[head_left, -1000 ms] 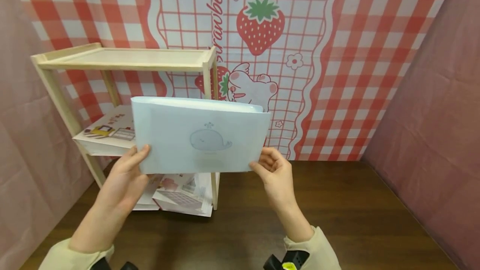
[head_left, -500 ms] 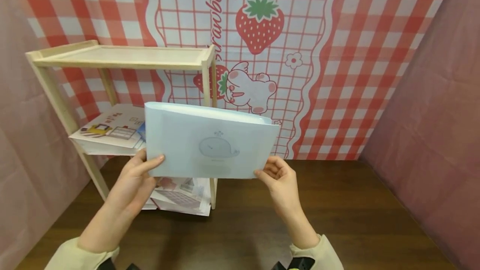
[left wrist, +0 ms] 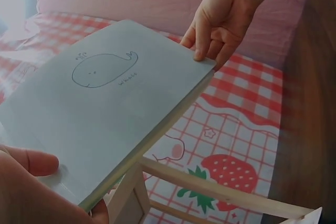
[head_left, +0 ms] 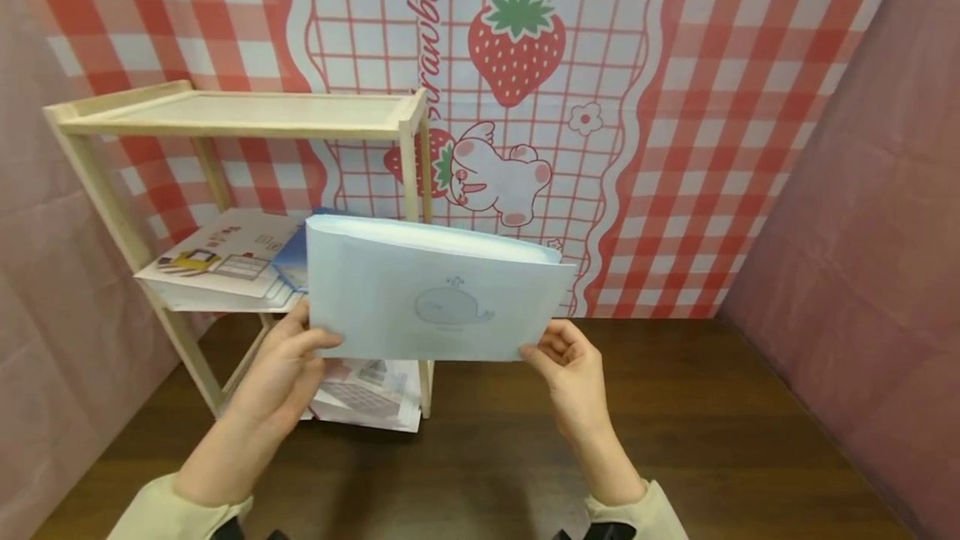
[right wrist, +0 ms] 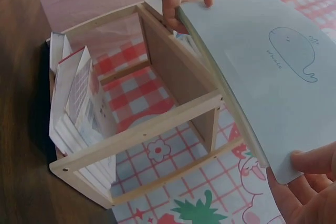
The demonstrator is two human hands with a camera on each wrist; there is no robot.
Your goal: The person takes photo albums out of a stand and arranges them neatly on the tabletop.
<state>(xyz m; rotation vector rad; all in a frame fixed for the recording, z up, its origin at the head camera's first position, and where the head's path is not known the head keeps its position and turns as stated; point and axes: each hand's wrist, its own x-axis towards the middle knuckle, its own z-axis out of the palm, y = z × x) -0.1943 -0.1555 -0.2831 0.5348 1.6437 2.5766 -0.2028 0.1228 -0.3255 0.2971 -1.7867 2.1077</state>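
Observation:
A pale blue book (head_left: 375,298) with a small whale drawn on its cover is held up before me, its open page edge facing upward. My left hand (head_left: 281,369) grips its lower left corner, thumb on the cover and fingers behind. At the lower right corner my right hand (head_left: 576,382) pinches it between thumb and fingers. The word under the whale on the book (left wrist: 121,114) reads "whale" in the left wrist view. In the right wrist view both hands hold opposite ends of the book (right wrist: 252,51).
A light wooden rack (head_left: 247,125) stands to the left on the dark wooden table (head_left: 675,440). White books (head_left: 217,261) and a blue one (head_left: 294,259) lie on its middle shelf. More books (head_left: 367,394) lie at the bottom. A strawberry-print cloth (head_left: 517,48) hangs behind.
Both hands have carried the book to the right and slightly down. More of the blue book on the middle shelf now shows.

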